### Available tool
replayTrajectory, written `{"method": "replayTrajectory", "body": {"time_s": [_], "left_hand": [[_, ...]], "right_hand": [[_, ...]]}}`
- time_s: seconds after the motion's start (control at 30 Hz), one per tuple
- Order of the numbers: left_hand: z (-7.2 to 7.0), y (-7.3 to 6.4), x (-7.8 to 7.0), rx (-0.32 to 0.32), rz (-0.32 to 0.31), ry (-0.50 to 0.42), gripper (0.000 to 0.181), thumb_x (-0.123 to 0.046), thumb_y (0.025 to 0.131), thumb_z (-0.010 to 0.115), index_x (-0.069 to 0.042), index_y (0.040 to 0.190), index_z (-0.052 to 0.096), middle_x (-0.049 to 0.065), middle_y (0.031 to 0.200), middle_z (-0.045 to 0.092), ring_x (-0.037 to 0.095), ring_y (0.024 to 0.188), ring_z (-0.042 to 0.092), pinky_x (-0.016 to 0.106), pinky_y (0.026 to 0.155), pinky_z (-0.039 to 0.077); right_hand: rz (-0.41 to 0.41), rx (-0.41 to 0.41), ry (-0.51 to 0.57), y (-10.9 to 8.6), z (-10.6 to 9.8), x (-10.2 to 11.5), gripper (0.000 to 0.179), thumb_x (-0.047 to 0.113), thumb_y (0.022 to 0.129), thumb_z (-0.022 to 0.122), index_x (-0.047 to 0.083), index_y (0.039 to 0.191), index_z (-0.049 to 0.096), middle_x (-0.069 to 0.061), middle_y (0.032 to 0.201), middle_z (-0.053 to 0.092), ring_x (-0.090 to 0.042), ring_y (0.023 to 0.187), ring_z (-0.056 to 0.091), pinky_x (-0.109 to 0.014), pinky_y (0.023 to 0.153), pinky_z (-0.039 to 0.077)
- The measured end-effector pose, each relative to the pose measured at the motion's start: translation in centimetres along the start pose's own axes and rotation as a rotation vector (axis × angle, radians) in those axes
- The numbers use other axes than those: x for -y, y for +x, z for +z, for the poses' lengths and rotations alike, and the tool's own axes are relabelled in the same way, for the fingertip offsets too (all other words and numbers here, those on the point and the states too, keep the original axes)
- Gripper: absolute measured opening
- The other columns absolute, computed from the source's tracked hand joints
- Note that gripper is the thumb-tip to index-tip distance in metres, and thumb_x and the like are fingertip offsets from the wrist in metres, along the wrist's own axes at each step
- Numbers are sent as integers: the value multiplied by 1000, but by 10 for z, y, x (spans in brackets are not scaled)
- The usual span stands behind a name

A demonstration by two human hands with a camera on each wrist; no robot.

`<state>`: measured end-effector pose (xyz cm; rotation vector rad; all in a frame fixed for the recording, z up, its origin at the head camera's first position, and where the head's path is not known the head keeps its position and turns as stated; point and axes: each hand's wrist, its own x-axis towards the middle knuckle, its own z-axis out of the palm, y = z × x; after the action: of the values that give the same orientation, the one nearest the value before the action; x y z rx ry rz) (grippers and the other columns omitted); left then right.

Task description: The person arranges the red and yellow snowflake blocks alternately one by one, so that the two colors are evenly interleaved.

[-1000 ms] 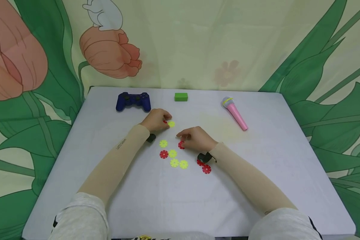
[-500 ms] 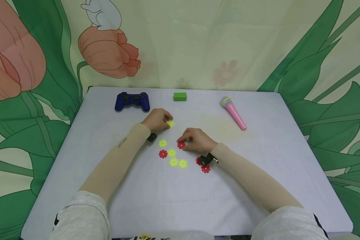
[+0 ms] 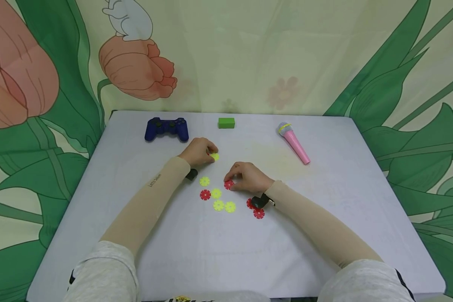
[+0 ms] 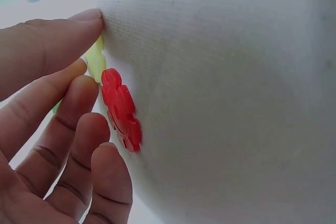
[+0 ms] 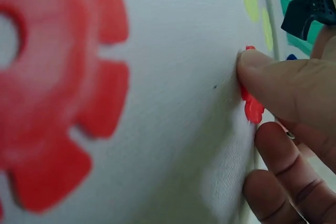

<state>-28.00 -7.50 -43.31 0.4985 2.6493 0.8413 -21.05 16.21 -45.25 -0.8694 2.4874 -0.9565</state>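
Observation:
My left hand [image 3: 199, 152] pinches a yellow notched plastic disc [image 3: 215, 157] between thumb and index fingertip at the table's middle. Beside it in the left wrist view, a red notched disc [image 4: 121, 109] lies close to the other fingertips. Nearer and to the right, my right hand [image 3: 252, 177] has thumb and index finger at opposite edges of another red notched disc [image 3: 228, 185]. The right wrist view shows the thumb laid over that disc, hiding part of it. Under the right wrist are two more red discs [image 3: 259, 213], one partly covered by the wrist camera.
Several yellow discs [image 3: 219, 205] and a red disc [image 3: 205, 194] lie between the forearms on the white table [image 3: 196, 251]. Along the back stand a dark blue game controller [image 3: 167, 129], a green block [image 3: 226, 123] and a pink toy microphone [image 3: 296, 146].
My right index finger has come down to the far edge of the red disc, and the thumb uncovers more of it. The left fingers have shifted slightly right over the yellow disc.

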Motion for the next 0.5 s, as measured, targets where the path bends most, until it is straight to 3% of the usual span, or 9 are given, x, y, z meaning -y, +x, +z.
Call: {"method": "replayTrajectory", "body": {"time_s": [0.17, 0.5], "left_hand": [[1, 1, 0, 1, -3, 5, 39, -7, 88, 82, -5, 126, 74, 9, 125, 75, 24, 110, 67, 38, 101, 55], [1, 3, 2, 0, -3, -13, 38, -7, 87, 82, -5, 124, 75, 9, 123, 76, 24, 108, 67, 38, 99, 55]], "right_hand": [[1, -4, 8, -1, 0, 2, 24, 13, 86, 84, 21, 109, 80, 4, 108, 72, -16, 103, 62, -34, 93, 54], [-13, -3, 47, 0, -2, -1, 19, 13, 91, 80, 21, 108, 77, 5, 98, 72, -16, 84, 59, -25, 76, 50]]}}
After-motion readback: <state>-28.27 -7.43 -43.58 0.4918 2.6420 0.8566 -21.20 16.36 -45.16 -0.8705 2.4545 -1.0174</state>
